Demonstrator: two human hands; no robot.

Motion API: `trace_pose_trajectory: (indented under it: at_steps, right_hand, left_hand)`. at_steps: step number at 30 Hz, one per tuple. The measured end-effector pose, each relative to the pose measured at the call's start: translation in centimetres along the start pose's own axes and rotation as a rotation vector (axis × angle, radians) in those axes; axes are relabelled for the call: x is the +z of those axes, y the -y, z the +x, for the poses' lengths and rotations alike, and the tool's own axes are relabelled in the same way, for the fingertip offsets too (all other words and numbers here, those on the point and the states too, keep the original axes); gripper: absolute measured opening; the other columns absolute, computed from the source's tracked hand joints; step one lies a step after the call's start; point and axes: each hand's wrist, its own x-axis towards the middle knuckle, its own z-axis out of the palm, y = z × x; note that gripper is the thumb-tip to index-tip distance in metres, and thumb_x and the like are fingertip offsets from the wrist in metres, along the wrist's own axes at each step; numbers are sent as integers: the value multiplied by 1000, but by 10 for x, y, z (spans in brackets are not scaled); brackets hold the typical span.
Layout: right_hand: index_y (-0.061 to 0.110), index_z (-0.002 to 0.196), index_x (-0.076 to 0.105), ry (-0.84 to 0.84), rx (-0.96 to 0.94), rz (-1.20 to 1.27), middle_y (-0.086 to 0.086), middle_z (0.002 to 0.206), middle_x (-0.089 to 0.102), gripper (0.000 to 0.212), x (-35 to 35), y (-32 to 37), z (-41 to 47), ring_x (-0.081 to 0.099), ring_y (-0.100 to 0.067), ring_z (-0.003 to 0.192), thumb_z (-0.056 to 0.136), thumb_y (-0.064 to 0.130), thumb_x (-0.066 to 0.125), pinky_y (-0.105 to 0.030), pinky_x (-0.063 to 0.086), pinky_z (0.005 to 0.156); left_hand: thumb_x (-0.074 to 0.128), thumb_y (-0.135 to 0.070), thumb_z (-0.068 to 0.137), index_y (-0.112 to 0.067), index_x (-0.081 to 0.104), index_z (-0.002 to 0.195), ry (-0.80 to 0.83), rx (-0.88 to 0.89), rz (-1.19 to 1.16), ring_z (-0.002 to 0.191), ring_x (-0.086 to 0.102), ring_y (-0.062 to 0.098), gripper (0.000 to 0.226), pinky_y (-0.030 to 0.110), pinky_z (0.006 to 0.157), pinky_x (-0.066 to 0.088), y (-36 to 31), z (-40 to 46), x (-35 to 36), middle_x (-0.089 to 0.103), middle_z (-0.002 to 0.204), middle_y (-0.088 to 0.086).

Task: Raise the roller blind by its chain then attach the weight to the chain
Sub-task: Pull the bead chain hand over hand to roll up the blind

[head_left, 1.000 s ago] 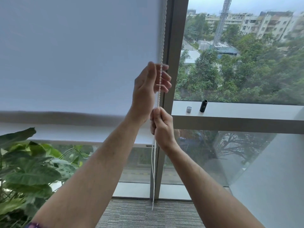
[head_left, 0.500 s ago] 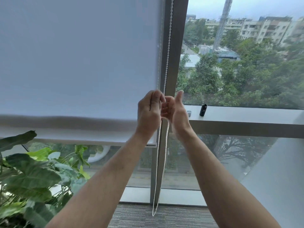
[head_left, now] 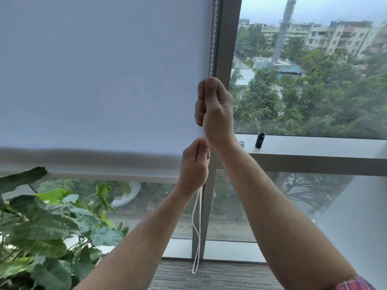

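A white roller blind (head_left: 100,76) covers the left window, and its bottom bar (head_left: 90,166) hangs a little above the plant. The white bead chain (head_left: 212,38) runs down the blind's right edge beside the grey frame. My right hand (head_left: 215,109) is fisted on the chain, high up. Just below it my left hand (head_left: 194,164) pinches the same chain. The chain's loop (head_left: 196,237) dangles to the floor. A black cylindrical weight (head_left: 260,140) stands on the sill to the right, with a small silver cap (head_left: 242,143) beside it.
A large leafy plant (head_left: 48,227) fills the lower left. The grey window frame post (head_left: 222,49) stands behind my hands. The sill (head_left: 324,146) runs right. Grey carpet (head_left: 209,275) lies below. A white wall panel (head_left: 360,227) is at the right.
My right hand has gone up the chain and closed on it above my left. My left hand has dropped lower with the chain. The blind's bottom bar sits about where it was.
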Motion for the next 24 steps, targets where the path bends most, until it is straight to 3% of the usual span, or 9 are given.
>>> trace_pose_trajectory:
  at_steps: [3,5,8,10,12,15,17,20,24]
  right_hand:
    - [22,69,48,-31,-34,-51,9,51,32,37,-5,-10,-8,26,-7,41,105,27,38,-21,20,39]
    - [29,67,50,-44,-15,-107,9,53,36,38,-11,-23,-18,29,-8,43,103,30,40,-26,24,41]
    - [28,66,55,-45,29,-186,15,52,44,37,-21,-45,-34,37,-5,45,99,38,42,-26,31,46]
    - [21,68,55,-51,53,-238,15,50,44,37,-25,-60,-46,37,-1,45,98,40,42,-22,32,46]
    - [25,63,50,-50,92,-274,16,49,42,39,-29,-71,-59,34,-4,46,98,40,42,-25,30,47]
    - [35,61,48,-31,138,-271,17,50,41,41,-29,-79,-71,32,-3,46,101,33,40,-25,29,47]
    - [34,61,48,-26,159,-201,18,49,38,42,-29,-79,-73,29,-1,45,101,23,40,-20,27,44]
    - [32,63,48,15,201,-83,18,50,38,41,-36,-78,-75,28,0,43,101,18,39,-16,26,43]
    - [20,69,53,112,274,0,9,54,47,39,-49,-67,-71,41,-5,46,103,30,36,-20,35,48]
  left_hand:
    - [36,-25,103,-31,52,59,83,-48,-138,45,33,3,47,19,46,28,8,-2,-5,42,49,-16]
    - [28,-42,104,-30,60,65,84,-53,-109,51,44,3,52,20,53,36,7,1,-10,52,53,-15]
    - [26,-53,95,-19,67,98,31,-24,-101,69,62,-2,54,14,62,47,-11,18,-17,68,70,-16]
    - [33,-59,92,-20,68,107,-12,18,-95,83,68,7,54,19,69,50,-31,31,-19,71,82,-12]
    - [41,-62,93,-26,68,108,11,68,-87,87,69,18,48,26,73,52,-51,41,-17,71,88,-1]
    - [40,-39,104,-15,66,108,100,132,-92,65,64,17,35,27,59,49,-73,49,-5,65,72,-2]
    - [38,-27,105,-12,65,92,89,128,-127,45,42,8,33,23,44,33,-77,50,4,48,54,-12]
    - [40,-22,104,-20,58,73,35,138,-149,39,27,3,36,18,40,25,-71,44,11,35,47,-16]
    - [43,-23,102,-25,58,69,-16,181,-170,40,26,8,37,21,41,23,-69,42,10,33,47,-10]
